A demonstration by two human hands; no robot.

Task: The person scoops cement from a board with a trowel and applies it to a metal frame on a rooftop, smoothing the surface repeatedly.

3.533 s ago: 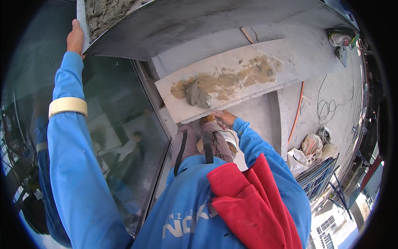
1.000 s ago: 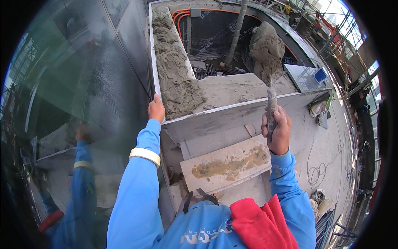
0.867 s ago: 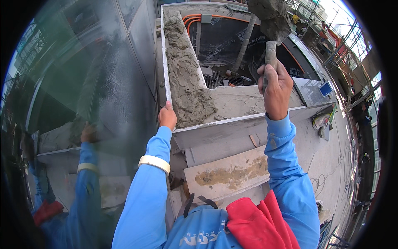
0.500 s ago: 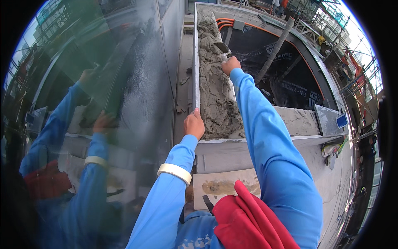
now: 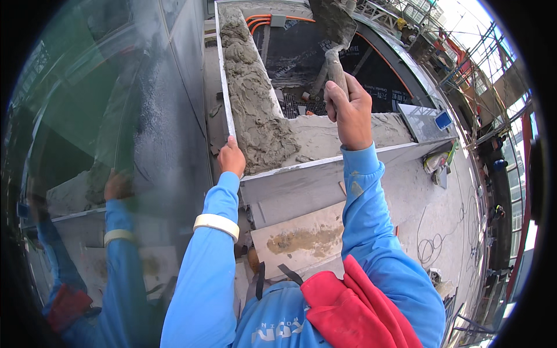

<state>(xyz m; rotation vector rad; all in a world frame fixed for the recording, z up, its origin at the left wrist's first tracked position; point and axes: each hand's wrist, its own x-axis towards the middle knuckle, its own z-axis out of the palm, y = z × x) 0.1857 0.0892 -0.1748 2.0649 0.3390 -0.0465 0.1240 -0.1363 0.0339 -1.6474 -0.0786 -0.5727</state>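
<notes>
From the head camera, your right hand (image 5: 351, 110) is wrapped round the handle of a trowel (image 5: 335, 64), its grey blade pointing away from you above the box. Your left hand (image 5: 232, 158) grips the pale rim (image 5: 228, 116) by the near left corner, thumb along the top; its other fingers are mostly hidden.

Mortar (image 5: 249, 98) lies thick and rough along the left ledge, touching the inner side of that rim. Beyond it, dark sheeting (image 5: 290, 55) lines the box (image 5: 313, 172); pale print in Chinese characters and Latin letters repeats across it, slanted and partly legible. Orange pipes (image 5: 258, 22) run to a grey case at the back.

Your blue shirt (image 5: 278, 325) bears large pale capitals with a smaller line above, partly folded out of sight. A cream ring (image 5: 217, 223) circles your left sleeve, and red cloth (image 5: 354, 307) hangs over the shirt. Below the box lies a mortar-stained board (image 5: 301, 238).
</notes>
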